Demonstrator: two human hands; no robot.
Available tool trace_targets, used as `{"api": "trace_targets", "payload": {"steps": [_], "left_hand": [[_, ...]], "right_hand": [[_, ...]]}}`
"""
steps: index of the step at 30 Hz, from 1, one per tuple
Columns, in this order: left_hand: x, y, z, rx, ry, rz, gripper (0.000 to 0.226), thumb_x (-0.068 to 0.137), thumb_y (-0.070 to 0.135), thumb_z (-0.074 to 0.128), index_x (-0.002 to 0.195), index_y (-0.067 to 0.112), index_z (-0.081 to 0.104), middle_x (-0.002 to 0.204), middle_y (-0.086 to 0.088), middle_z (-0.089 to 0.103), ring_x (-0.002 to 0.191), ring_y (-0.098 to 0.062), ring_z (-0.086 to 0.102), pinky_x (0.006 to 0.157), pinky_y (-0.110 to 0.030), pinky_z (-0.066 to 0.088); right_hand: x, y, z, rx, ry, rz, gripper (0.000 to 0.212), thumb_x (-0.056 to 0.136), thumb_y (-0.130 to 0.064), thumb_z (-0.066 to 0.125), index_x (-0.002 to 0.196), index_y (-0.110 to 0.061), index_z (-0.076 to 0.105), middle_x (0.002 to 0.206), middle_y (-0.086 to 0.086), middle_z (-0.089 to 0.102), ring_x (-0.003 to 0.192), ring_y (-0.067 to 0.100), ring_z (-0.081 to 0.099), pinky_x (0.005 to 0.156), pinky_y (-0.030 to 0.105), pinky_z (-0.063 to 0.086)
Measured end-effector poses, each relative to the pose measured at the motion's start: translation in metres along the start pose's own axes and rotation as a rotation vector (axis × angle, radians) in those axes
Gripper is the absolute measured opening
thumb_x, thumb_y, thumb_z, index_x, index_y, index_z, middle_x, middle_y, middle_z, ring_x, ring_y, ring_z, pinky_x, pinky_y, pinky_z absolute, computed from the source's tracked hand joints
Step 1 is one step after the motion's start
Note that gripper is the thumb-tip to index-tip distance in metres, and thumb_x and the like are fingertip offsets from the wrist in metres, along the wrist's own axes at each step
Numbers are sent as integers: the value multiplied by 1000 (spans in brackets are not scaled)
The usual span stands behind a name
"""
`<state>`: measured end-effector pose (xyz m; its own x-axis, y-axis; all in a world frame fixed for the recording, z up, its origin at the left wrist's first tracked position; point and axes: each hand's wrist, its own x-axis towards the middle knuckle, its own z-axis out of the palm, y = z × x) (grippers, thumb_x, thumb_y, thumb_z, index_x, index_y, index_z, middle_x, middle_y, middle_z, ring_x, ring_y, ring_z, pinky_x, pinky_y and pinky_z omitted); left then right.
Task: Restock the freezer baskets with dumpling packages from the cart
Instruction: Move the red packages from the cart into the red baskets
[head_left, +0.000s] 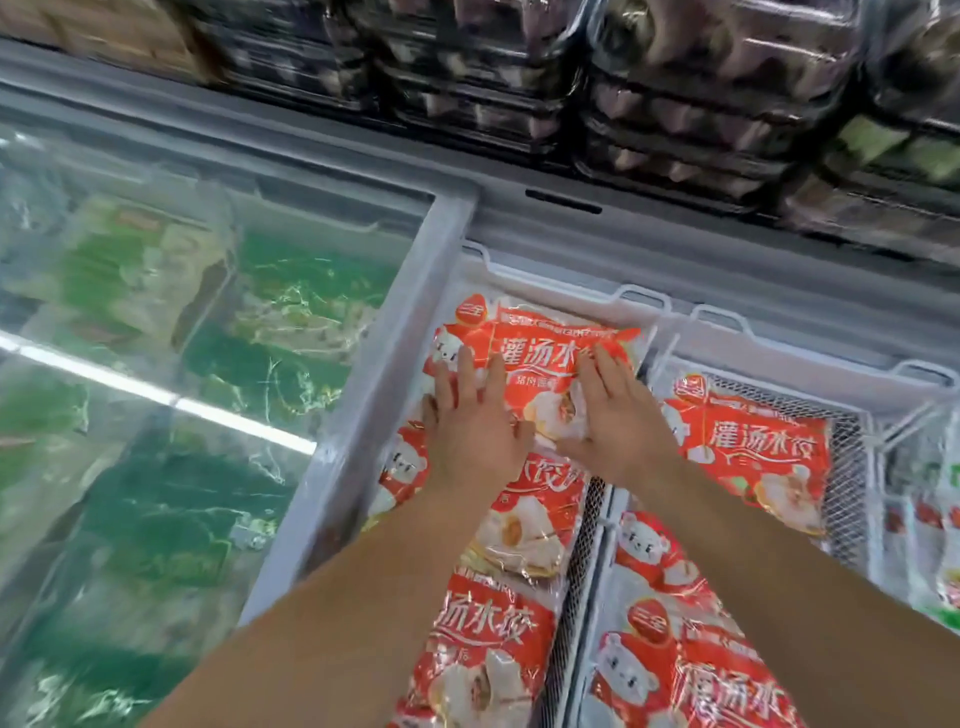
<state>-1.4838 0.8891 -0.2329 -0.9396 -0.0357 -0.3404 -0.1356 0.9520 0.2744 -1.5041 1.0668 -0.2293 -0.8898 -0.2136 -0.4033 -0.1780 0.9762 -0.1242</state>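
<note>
Both hands lie flat, fingers straight, on a red plastic dumpling package (540, 358) at the far end of a white wire freezer basket (641, 300) in the centre of the frame: the left hand (470, 415) presses its left part and the right hand (618, 415) its right part, neither grip curled round anything. Nearer the camera in the same basket lie more red packages (498, 634), overlapping in a row, so this basket looks nearly full. The neighbouring wire basket (852, 447) at right holds a few red packages with bare mesh showing, so it seems to have room left. The cart is not in view. A sliding glass lid (208, 291) covers green packets at left.
</note>
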Motion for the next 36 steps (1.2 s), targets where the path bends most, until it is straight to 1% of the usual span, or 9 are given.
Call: {"api": "trace_targets", "payload": {"steps": [4, 7, 10, 13, 17, 20, 23, 29, 36], "left_hand": [[10, 2, -1, 14, -3, -3, 90, 92, 59, 49, 157, 31, -8, 165, -7, -15, 151, -37, -13, 121, -58, 8], [12, 4, -2, 21, -53, -5, 90, 93, 58, 49, 157, 31, -9, 165, -6, -18, 150, -37, -16, 121, -59, 8], [3, 4, -10, 15, -52, -2, 91, 92, 57, 51, 157, 31, -7, 165, -7, -13, 151, -37, -12, 121, -58, 9], [-11, 6, -24, -5, -65, -8, 89, 92, 58, 52, 158, 29, -2, 166, -9, -6, 151, -37, -8, 120, -58, 10], [-46, 10, -42, 8, -54, 52, 89, 91, 60, 51, 158, 23, 7, 166, -10, 2, 152, -36, 2, 120, -58, 17], [-86, 10, -54, -61, -46, 122, 86, 90, 57, 51, 157, 15, 17, 162, -16, 22, 149, -38, 17, 120, -52, 21], [-144, 5, -65, -85, -71, 193, 77, 91, 52, 53, 152, 10, 32, 151, -19, 42, 138, -38, 39, 115, -47, 32], [-263, -13, -80, -179, -32, 185, 69, 92, 44, 61, 150, 12, 40, 149, -13, 47, 136, -30, 46, 110, -36, 38], [-441, -48, -74, -230, 159, 149, 62, 90, 42, 63, 143, 14, 50, 140, -12, 57, 127, -31, 54, 105, -39, 44]], "right_hand": [[11, 3, -7, 31, 20, 14, 106, 86, -53, 65, 157, -17, -4, 165, 3, -11, 153, 26, -7, 124, 44, 12], [6, 5, -3, 25, 8, 42, 107, 85, -53, 66, 157, -18, -5, 165, 2, -13, 153, 25, -4, 123, 44, 15], [-8, 7, -8, 66, -8, 95, 109, 83, -57, 68, 158, -20, -3, 165, 3, -11, 153, 27, 0, 123, 44, 17], [-39, 9, -19, 95, 3, 116, 108, 82, -58, 67, 158, -17, 1, 166, 6, -3, 152, 30, 6, 122, 44, 18], [-101, 1, -31, 118, 44, 125, 95, 86, -51, 65, 156, -14, 13, 163, 12, 14, 150, 31, 12, 122, 42, 19], [-154, -14, -43, 177, 68, 143, 88, 87, -49, 64, 154, -11, 22, 160, 13, 23, 148, 32, 20, 121, 40, 21], [-220, -35, -52, 185, 119, 120, 80, 88, -47, 64, 151, -10, 30, 154, 13, 34, 143, 32, 29, 117, 38, 27], [-327, -77, -51, 153, 129, 42, 71, 91, -46, 60, 147, -9, 35, 147, 14, 42, 137, 32, 36, 112, 35, 30], [-470, -129, -18, 132, 174, -57, 76, 93, -48, 58, 151, -9, 30, 154, 13, 35, 142, 31, 31, 115, 36, 27]]}}
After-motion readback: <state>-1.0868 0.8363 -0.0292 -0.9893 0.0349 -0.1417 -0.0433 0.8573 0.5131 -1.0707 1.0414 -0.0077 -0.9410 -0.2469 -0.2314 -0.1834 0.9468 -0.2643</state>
